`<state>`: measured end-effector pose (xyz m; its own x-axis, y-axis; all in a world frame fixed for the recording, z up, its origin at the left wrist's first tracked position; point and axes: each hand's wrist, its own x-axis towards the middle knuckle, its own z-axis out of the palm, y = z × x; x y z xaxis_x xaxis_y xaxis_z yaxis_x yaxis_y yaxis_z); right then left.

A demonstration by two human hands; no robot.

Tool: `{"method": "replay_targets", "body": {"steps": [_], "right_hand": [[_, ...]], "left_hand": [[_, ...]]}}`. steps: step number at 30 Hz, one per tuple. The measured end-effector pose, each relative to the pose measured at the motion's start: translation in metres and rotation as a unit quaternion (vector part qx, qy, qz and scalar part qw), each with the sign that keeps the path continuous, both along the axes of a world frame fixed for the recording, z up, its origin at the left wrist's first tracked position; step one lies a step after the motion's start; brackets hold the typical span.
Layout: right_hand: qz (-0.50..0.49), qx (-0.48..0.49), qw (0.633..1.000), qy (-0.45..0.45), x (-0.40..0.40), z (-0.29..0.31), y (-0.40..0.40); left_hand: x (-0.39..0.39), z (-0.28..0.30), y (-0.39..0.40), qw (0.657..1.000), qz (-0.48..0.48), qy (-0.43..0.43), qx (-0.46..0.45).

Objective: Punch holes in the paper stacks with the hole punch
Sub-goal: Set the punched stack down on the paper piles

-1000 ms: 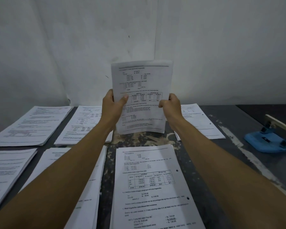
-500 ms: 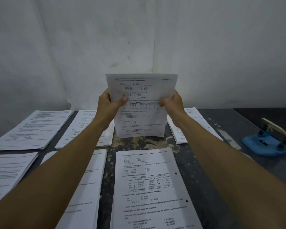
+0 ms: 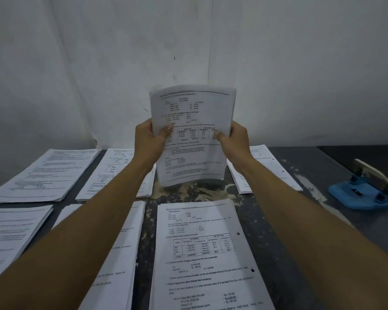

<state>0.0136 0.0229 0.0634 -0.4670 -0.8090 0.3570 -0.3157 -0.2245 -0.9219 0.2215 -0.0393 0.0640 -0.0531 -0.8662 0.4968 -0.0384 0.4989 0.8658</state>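
Hands (image 3: 148,139) grip paper stack (image 3: 193,113) (upright)

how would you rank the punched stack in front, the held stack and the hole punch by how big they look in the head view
1. punched stack, nearest the camera
2. held stack
3. hole punch
The two stacks may match in true size; nearness inflates the front one.

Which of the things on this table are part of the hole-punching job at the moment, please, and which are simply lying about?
In the job:
- held paper stack, upright in left hand and right hand
- blue hole punch, at the right
- other paper stacks, e.g. far-left stack

Lying about:
- punched stack, holes along its right edge
- table
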Motion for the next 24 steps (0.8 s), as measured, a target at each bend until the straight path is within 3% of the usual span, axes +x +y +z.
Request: {"method": "replay_targets", "body": {"steps": [4, 9, 16, 24], "right_hand": [[-0.009, -0.018, 1.000, -0.017, 0.006, -0.005, 0.005], [-0.006, 0.046, 0.999, -0.016, 0.013, -0.025, 0.009], [0.007, 0.041, 0.999, -0.021, -0.008, 0.008, 0.020], [0.051, 0.063, 0.994, -0.073, -0.049, 0.038, 0.056]], "left_hand": [[-0.009, -0.006, 0.008, 1.000, 0.016, -0.003, -0.026], [-0.014, -0.030, 0.015, 1.000, 0.020, -0.015, 0.016], [-0.010, 0.011, 0.019, 1.000, 0.002, -0.017, 0.015], [-0.023, 0.046, 0.036, 0.993, -0.103, 0.028, 0.058]]}}
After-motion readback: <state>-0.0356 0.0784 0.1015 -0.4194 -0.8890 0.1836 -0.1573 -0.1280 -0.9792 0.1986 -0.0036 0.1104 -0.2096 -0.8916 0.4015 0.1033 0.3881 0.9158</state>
